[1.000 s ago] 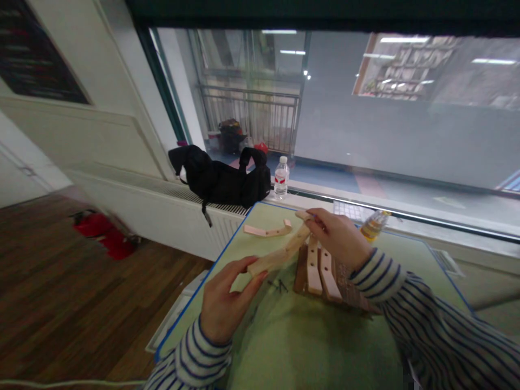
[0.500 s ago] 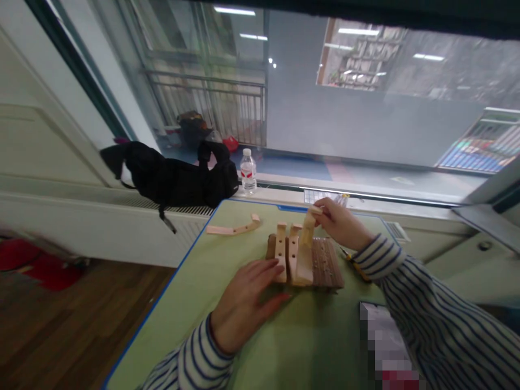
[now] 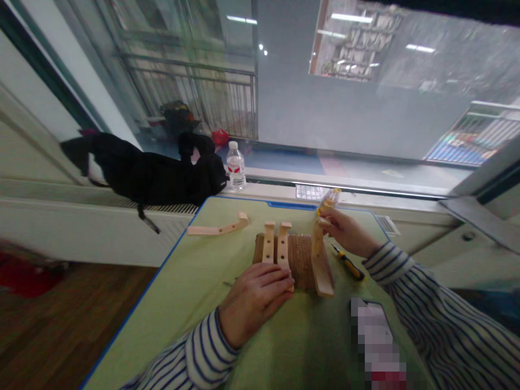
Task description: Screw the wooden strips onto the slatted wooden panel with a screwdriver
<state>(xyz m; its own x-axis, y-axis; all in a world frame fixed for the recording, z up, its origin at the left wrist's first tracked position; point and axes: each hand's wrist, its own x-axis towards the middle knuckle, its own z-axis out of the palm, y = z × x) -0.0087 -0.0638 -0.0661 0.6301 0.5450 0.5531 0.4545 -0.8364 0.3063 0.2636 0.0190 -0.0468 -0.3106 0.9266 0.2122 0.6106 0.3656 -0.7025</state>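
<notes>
My left hand lies flat, fingers stretched, on the near ends of two pale wooden strips that rest on a brown perforated board. My right hand pinches the top end of a third curved wooden strip, which stands tilted along the board's right edge. Another curved wooden strip lies apart on the green table, to the left.
A yellow-handled screwdriver lies right of the board. A small amber bottle and a water bottle stand by the window sill, beside a black bag. A blurred-out object lies near my right sleeve. The table's left edge drops to wooden floor.
My right hand has carried the third strip from beside the other two to the board's right edge. My left hand has slid onto the strips' near ends. The view shifted right.
</notes>
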